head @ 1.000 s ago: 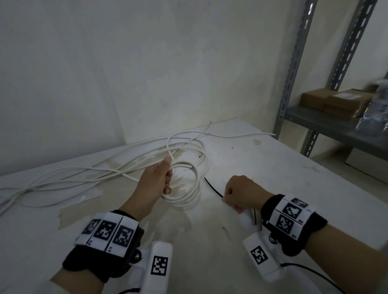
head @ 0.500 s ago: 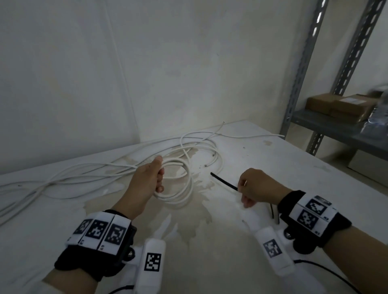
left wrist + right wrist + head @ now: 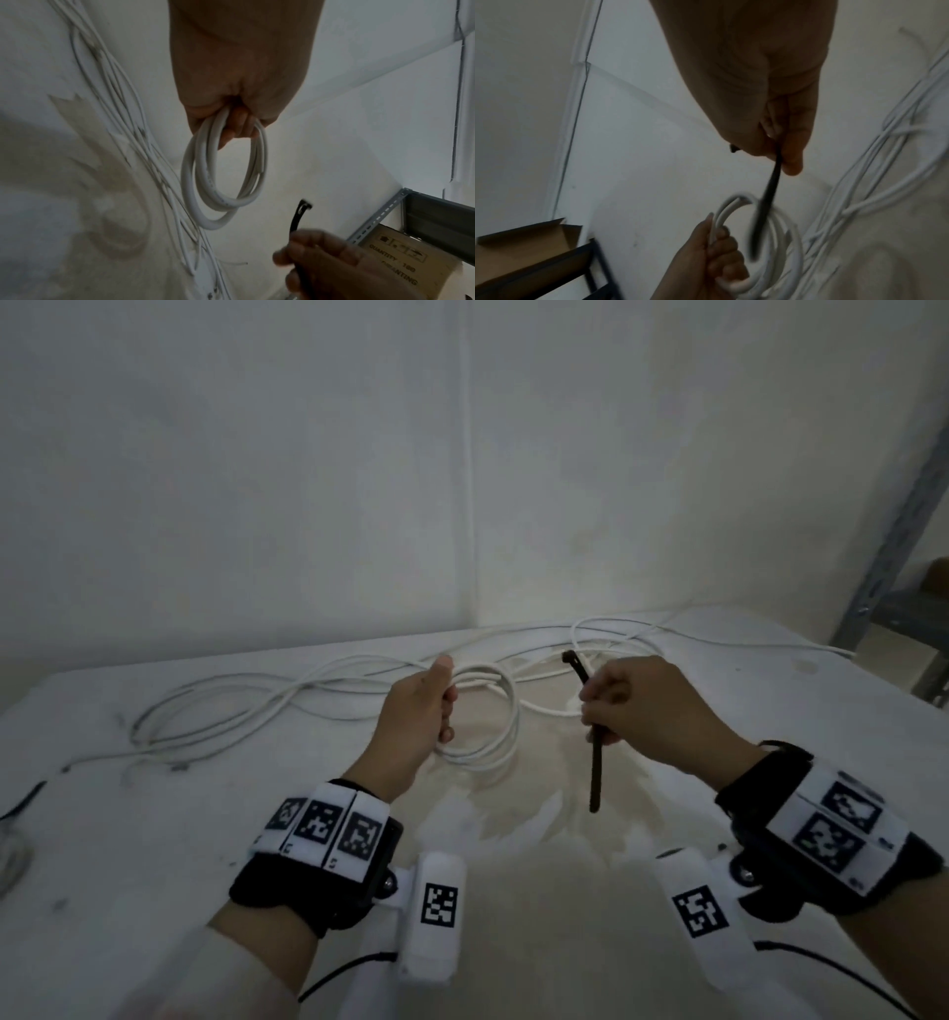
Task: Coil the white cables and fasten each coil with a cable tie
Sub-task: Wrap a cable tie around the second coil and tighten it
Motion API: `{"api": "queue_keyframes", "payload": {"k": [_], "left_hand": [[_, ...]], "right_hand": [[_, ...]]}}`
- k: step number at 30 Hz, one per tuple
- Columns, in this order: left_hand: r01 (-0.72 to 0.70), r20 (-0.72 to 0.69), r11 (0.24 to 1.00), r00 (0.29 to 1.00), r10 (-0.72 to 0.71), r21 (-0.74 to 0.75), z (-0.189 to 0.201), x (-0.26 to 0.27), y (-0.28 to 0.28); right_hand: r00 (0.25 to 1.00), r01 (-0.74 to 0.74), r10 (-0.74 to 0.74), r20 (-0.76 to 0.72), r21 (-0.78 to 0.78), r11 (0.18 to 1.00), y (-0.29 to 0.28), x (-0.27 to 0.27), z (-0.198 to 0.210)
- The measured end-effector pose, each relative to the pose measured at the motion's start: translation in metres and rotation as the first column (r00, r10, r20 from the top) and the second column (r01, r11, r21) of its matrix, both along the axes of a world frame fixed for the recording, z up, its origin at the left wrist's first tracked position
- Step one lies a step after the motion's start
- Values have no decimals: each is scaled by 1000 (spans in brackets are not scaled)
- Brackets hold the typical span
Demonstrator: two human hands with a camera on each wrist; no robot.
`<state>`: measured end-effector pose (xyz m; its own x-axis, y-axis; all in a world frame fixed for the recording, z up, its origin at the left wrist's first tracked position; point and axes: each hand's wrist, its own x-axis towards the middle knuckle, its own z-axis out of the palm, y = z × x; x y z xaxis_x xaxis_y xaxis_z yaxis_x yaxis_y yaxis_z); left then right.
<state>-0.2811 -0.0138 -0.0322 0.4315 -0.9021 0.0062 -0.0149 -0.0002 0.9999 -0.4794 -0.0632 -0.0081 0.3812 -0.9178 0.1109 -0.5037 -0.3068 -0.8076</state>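
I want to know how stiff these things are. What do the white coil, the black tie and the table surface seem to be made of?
White coil: smooth matt plastic sheath, probably PVC, bending in even loops in the left hand.
Black cable tie: thin matt strip, likely nylon; it holds its line past the right hand.
Table: white coating, torn away in patches over a tan underlayer; base material unclear.

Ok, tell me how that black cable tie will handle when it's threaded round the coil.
The black cable tie, pinched mid-length by the right hand, bows only gently, so it is probably springy rather than limp. Thin, likely light. The white coil in the left hand holds its loops.
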Motion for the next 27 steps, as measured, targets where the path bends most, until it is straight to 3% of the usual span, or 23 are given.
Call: {"api": "queue_keyframes", "payload": {"k": [3,9,13,18,22,25,27], "left_hand": [[-58,25,998,998,58,-2,1,16,13],[-144,130,987,980,153,-78,-2,37,30],[-179,213,976,956,202,-123,-2,34,35],[-187,230,967,947,224,-172,-1,25,35],[-183,224,965,949,223,-186,-2,20,33],[-148,295,973,935,195,-175,-5,11,33],[-151,259,975,947,190,-165,-5,6,31]], "right_hand": [[984,-142,147,100,-51,989,14,36,-1],[964,-244,258,65,-179,953,27,82,-11],[971,-223,232,62,-122,967,31,97,-21],[976,-76,78,201,-18,997,27,106,-27],[943,-10,7,333,8,1000,26,104,-24],[895,-26,27,445,-8,1000,32,103,-20],[864,-48,37,502,9,999,34,103,-20]]}}
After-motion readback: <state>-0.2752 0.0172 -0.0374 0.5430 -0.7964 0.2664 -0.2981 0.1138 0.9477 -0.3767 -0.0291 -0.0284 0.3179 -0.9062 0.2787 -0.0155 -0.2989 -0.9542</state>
